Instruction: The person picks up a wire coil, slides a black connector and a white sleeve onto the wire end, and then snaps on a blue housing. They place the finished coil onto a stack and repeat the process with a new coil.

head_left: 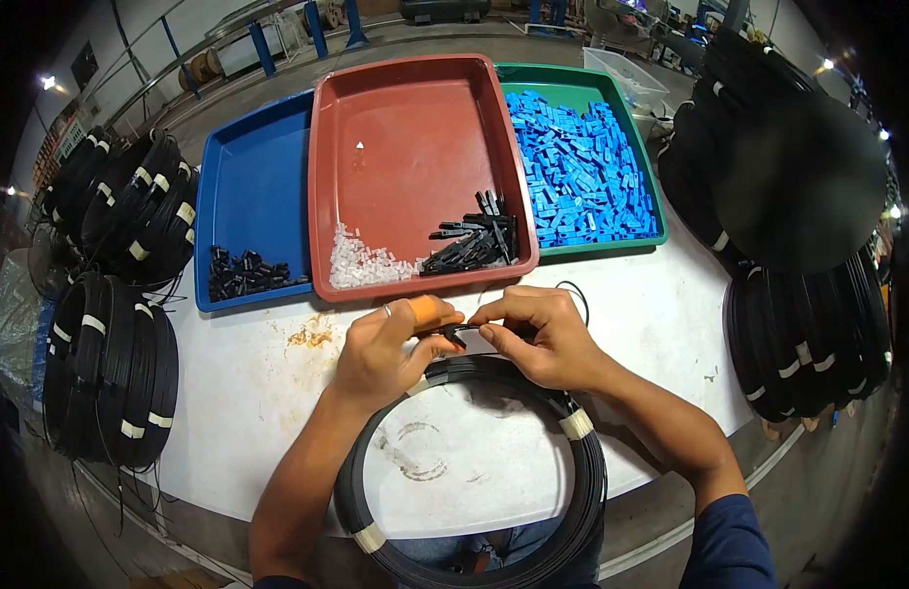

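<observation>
My left hand (378, 353), with a ring and an orange wrap on one finger, is closed on a small black connector part (455, 339). Its fingers partly hide the part. Opposite it, my right hand (545, 339) pinches a thin black cable (474, 326) between thumb and forefinger, the cable leading toward the part. Whether the cable sits inside the part cannot be made out. Below both hands lies a coil of black cable (594, 481), bound with pale tape (576, 424), partly on the table and overhanging its near edge.
A red tray (405, 118) holds clear pieces (361, 263) and long black parts (474, 240). Beside it are a blue tray (253, 167) with black parts and a green tray (592, 247) of blue clips (582, 177). Cable coils are stacked left (111, 363) and right (808, 334).
</observation>
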`<state>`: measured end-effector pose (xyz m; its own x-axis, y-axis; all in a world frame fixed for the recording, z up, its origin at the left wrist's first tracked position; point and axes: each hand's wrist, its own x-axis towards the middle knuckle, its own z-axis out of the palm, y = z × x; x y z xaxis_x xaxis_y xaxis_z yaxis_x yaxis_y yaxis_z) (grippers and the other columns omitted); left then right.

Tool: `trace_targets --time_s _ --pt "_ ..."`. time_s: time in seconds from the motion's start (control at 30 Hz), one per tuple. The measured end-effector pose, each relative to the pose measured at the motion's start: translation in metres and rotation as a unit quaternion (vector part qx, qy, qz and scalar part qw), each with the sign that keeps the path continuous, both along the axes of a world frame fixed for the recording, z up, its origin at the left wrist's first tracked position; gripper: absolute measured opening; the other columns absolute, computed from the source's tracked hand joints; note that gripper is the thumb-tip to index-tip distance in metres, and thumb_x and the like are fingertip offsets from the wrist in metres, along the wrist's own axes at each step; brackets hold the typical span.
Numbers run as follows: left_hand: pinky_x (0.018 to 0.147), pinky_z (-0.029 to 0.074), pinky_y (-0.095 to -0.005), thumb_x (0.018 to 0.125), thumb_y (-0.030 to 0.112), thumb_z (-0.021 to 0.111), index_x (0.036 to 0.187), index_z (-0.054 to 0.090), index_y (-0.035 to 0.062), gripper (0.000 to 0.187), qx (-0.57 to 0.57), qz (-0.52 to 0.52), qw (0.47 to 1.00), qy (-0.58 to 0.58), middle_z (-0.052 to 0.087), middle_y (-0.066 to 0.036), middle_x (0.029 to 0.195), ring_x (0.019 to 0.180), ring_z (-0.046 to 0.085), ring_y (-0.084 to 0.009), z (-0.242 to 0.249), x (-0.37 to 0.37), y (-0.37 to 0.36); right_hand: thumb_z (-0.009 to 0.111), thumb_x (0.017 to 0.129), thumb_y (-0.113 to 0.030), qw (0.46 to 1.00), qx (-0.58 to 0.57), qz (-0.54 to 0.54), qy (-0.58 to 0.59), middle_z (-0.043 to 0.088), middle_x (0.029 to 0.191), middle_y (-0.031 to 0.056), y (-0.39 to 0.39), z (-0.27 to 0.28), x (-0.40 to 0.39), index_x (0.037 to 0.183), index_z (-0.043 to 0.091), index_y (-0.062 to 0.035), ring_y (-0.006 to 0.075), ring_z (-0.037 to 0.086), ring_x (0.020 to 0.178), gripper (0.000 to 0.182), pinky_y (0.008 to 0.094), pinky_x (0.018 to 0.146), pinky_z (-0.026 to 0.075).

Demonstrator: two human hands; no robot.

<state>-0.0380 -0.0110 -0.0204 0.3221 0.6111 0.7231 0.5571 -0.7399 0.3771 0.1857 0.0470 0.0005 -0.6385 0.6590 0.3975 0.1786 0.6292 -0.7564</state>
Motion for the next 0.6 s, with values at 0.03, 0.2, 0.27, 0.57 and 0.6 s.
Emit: trace_targets --time_s 0.03,0.2,0.27,0.57,0.6 --pt "0.074 0.060 -0.0301 0.079 -0.001 0.081 0.111 0.054 -0.0014 0.043 -0.074 0.004 0.994 -0.076 0.075 -0.015 0.095 0.090 0.075 -0.0251 0.006 0.004 -0.004 0.069 0.086 -0.006 1.000 0.013 -0.005 0.005 0.068 0.078 0.0112 0.000 -0.002 -0.001 0.098 0.074 -0.0027 0.0214 0.064 0.061 0.013 0.0326 0.055 0.048" --pt "0.083 0.059 -0.0294 0.078 0.003 0.084 0.113 0.059 -0.0007 0.043 -0.200 -0.020 0.956 -0.214 0.077 -0.014 0.100 0.099 0.075 -0.0225 0.004 0.004 -0.006 0.069 0.083 -0.003 0.997 0.071 -0.011 0.021 0.066 0.077 0.0108 -0.001 -0.008 -0.004 0.097 0.073 -0.0037 0.0248 0.064 0.061 0.014 0.0338 0.055 0.048" --pt "0.082 0.059 -0.0284 0.079 0.004 0.084 0.113 0.060 -0.0003 0.042 -0.208 0.009 0.956 -0.208 0.077 -0.014 0.100 0.098 0.075 -0.0226 0.004 0.005 -0.006 0.070 0.083 -0.002 0.995 0.096 -0.009 0.028 0.065 0.076 0.0105 -0.001 -0.010 -0.004 0.097 0.073 -0.0042 0.0250 0.063 0.060 0.015 0.0339 0.054 0.048" --pt "0.083 0.060 -0.0275 0.075 0.001 0.084 0.107 0.061 0.0004 0.039 -0.211 0.020 0.945 -0.248 0.076 -0.012 0.096 0.092 0.076 -0.0187 0.003 0.008 -0.005 0.071 0.081 -0.002 0.985 0.169 -0.031 0.035 0.062 0.073 0.0074 -0.004 -0.013 -0.006 0.099 0.072 -0.0073 0.0227 0.061 0.055 0.020 0.0340 0.048 0.045" --pt "0.083 0.060 -0.0275 0.075 0.001 0.084 0.107 0.061 0.0004 0.039 -0.211 0.020 0.945 -0.248 0.076 -0.012 0.096 0.092 0.076 -0.0187 0.003 0.008 -0.004 0.071 0.080 -0.002 0.982 0.184 -0.028 0.025 0.061 0.074 0.0067 -0.004 -0.012 -0.006 0.100 0.072 -0.0080 0.0225 0.060 0.055 0.021 0.0339 0.048 0.045"
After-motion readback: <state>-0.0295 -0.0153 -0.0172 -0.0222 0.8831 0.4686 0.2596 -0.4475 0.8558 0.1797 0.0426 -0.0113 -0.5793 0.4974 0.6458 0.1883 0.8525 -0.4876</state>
